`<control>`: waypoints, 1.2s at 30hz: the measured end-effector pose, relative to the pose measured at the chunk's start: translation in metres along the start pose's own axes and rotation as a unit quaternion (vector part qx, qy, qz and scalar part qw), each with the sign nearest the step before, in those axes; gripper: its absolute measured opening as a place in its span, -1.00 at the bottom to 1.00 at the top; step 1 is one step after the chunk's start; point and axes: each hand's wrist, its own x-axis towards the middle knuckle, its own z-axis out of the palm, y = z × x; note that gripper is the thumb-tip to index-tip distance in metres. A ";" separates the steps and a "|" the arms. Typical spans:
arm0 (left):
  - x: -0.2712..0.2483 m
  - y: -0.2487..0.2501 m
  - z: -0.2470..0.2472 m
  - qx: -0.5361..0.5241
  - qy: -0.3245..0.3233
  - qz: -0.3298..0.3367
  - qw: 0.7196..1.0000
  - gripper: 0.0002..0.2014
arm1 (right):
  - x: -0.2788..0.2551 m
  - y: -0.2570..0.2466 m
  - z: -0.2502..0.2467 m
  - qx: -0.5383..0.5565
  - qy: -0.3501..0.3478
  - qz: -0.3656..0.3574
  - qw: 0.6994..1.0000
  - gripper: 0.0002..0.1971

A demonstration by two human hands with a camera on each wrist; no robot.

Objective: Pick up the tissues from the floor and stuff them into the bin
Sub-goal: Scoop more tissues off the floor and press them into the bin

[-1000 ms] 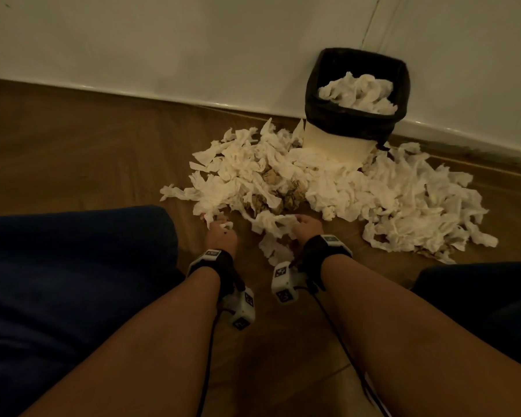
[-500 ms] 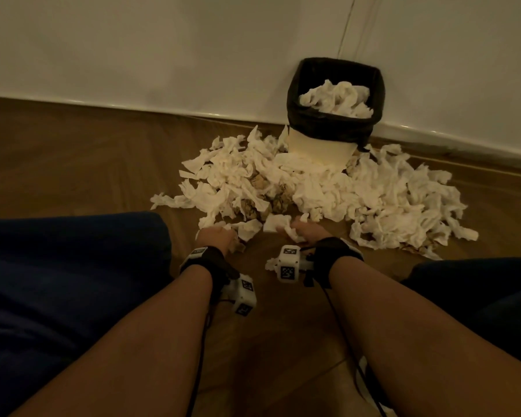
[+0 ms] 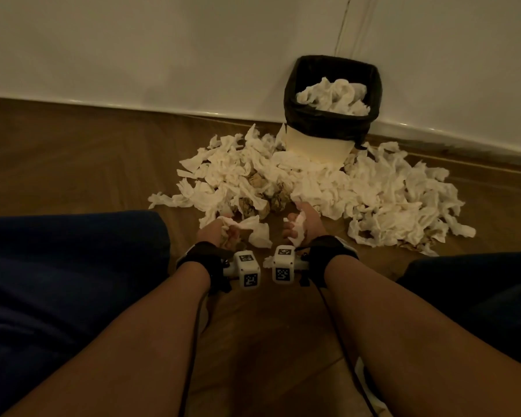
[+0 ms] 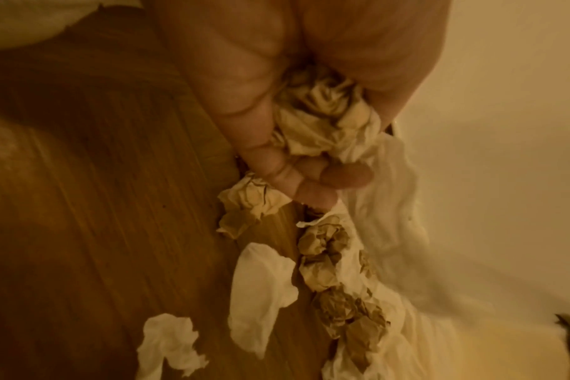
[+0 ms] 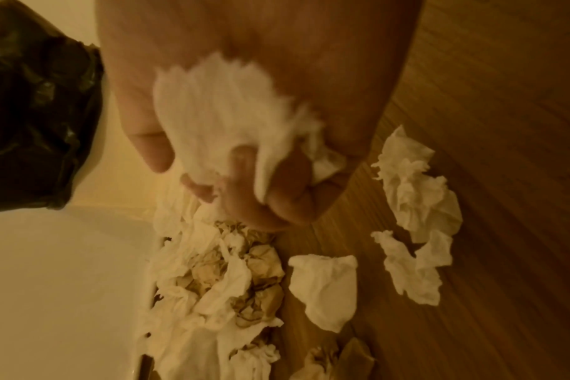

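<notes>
Black-lined bin [image 3: 331, 121] holds tissues [image 3: 334, 96]; left hand [image 3: 215, 234] and right hand [image 3: 301, 225], now lifted nearer, each clutch tissue wads.

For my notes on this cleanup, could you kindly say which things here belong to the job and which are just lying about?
Job:
- tissue pile on the floor
- bin
- tissue wads gripped in left hand and right hand

Lying about:
- brown crumpled paper among the tissues
- wall

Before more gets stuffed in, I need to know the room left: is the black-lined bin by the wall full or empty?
Nearly full. White crumpled tissues heap close to the rim of the black-lined bin, which stands upright.
</notes>
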 end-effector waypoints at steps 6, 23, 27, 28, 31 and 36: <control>-0.012 0.012 0.009 -0.107 0.000 -0.006 0.994 -0.82 | -0.018 -0.015 0.017 -0.142 0.057 -0.037 0.987 -0.80; -0.085 0.100 0.061 0.150 -0.050 0.154 0.975 -0.51 | -0.116 -0.110 0.037 -0.055 0.034 -0.168 0.984 -0.63; -0.114 0.136 0.084 -0.108 -0.147 0.131 0.974 -0.56 | -0.152 -0.149 0.054 -0.030 0.033 -0.239 0.970 -0.70; -0.120 0.144 0.089 -0.115 -0.153 0.140 0.971 -0.54 | -0.159 -0.159 0.057 -0.038 0.034 -0.259 0.965 -0.70; -0.141 0.173 0.106 -0.071 -0.162 0.201 0.963 -0.66 | -0.184 -0.193 0.064 -0.031 0.030 -0.306 0.951 -0.68; -0.161 0.216 0.127 0.083 -0.149 0.301 0.938 -0.76 | -0.210 -0.236 0.065 -0.085 0.099 -0.376 0.917 -0.45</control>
